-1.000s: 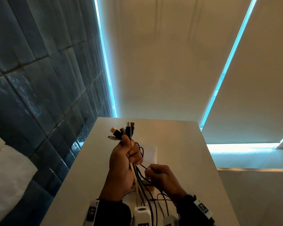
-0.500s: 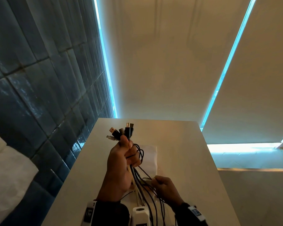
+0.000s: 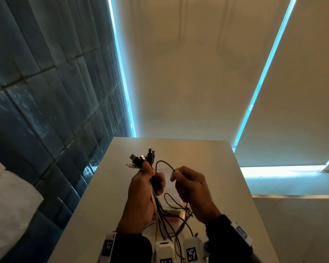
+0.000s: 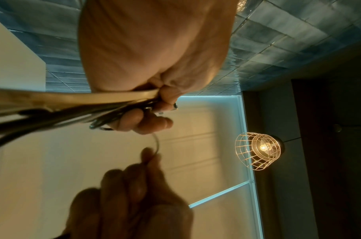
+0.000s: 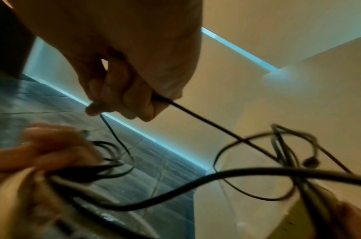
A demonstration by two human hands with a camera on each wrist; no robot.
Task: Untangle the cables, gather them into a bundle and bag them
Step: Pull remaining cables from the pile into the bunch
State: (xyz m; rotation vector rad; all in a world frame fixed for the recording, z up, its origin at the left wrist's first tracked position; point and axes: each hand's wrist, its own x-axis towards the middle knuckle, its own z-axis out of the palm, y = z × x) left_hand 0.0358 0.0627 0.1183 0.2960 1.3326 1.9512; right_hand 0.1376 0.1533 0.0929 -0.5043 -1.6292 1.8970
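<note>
Many cables are hanging in a bunch from the left hand, which is squeezing them tight just under their plugs, above the middle of the desk. The right hand is pinching one thin black cable between thumb and fingertip, and that cable is arching over to the bunch in a small loop.

The loose ends are trailing down toward the near edge of the desk, and they are looking knotted there. If the right hand is pulling too hard, the knot could be getting tighter instead of coming free. The thin cable could also be slipping out of the pinch, because it is smooth and skinny. A hard tug could be dragging plugs out of the left hand's grip too.

The cables are bendy and round like string. Most are black, and one is pale and flatter. The plugs are hard and small, some with shiny metal tips. The desk is smooth, flat and pale. A flat see-through sheet, maybe the bag, is lying on the desk behind the hands.
</note>
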